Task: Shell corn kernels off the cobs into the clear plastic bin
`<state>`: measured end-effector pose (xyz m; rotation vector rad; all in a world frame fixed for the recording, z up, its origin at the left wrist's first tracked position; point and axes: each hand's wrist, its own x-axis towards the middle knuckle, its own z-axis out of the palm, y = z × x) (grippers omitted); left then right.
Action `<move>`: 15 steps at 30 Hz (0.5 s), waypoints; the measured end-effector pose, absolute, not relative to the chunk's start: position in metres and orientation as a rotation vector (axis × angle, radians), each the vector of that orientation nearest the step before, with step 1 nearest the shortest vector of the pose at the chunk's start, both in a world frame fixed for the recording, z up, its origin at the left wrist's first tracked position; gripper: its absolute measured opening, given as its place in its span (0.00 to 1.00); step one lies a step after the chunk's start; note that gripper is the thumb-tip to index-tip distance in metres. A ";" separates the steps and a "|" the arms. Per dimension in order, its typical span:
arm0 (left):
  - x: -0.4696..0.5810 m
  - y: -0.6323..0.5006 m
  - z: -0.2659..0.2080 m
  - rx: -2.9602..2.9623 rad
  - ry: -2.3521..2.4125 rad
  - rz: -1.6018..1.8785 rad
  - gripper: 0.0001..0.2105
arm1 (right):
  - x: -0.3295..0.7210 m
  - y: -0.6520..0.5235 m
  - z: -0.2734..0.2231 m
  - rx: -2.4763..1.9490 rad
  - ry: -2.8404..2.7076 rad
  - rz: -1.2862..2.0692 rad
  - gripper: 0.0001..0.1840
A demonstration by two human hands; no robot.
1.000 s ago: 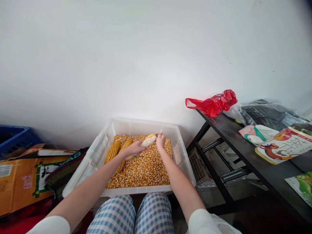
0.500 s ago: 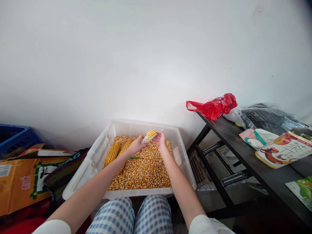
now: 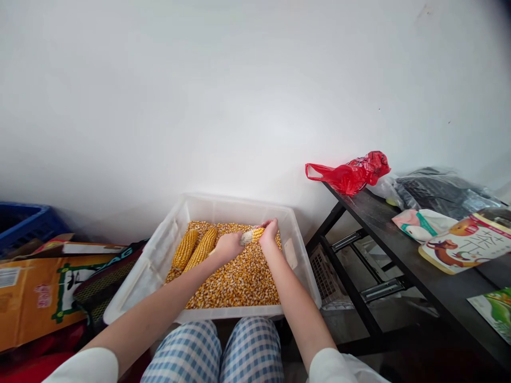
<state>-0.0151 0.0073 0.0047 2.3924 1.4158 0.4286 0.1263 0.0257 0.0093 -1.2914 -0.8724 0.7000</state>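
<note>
Both my hands are on one corn cob [image 3: 252,236], held nearly level above the loose kernels [image 3: 235,284]. Its left part is stripped and pale; yellow kernels remain at the right end. My left hand [image 3: 229,246] is closed round the stripped part. The fingers of my right hand [image 3: 270,232] wrap the yellow end, partly hiding it. Two full ears of corn, one ear [image 3: 186,249] at the left and another ear [image 3: 204,249] beside it, lie on the kernels inside a translucent plastic bin [image 3: 138,282].
At the right stands a black table [image 3: 383,223] bearing a red plastic bag [image 3: 351,174], a clear-wrapped dark bundle [image 3: 435,189] and printed packets [image 3: 465,242]. Left of the bin are an orange cardboard box [image 3: 30,303] and a blue crate [image 3: 30,226]. A white wall rises behind.
The cob has tipped from slanting upward to nearly level. My right hand has gone from open beside it to closed round its yellow end. My left hand still grips the stripped part.
</note>
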 end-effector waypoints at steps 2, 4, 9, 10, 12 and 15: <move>-0.010 0.002 0.003 2.273 1.326 0.466 0.07 | 0.124 0.023 0.015 -1.258 -0.684 0.684 0.26; -0.006 -0.002 0.000 2.102 1.232 0.455 0.05 | 0.120 0.020 0.020 -1.229 -0.617 0.635 0.27; -0.008 -0.003 -0.004 1.678 1.012 0.398 0.07 | 0.121 0.020 0.019 -1.209 -0.794 0.567 0.29; -0.009 -0.003 -0.003 1.638 0.970 0.409 0.09 | 0.125 0.022 0.018 -1.207 -0.801 0.603 0.29; -0.010 -0.002 -0.001 1.595 0.900 0.414 0.13 | 0.134 0.025 0.014 -1.249 -0.803 0.637 0.30; -0.010 0.000 0.001 1.599 0.832 0.425 0.17 | 0.147 0.028 0.010 -1.362 -0.762 0.486 0.26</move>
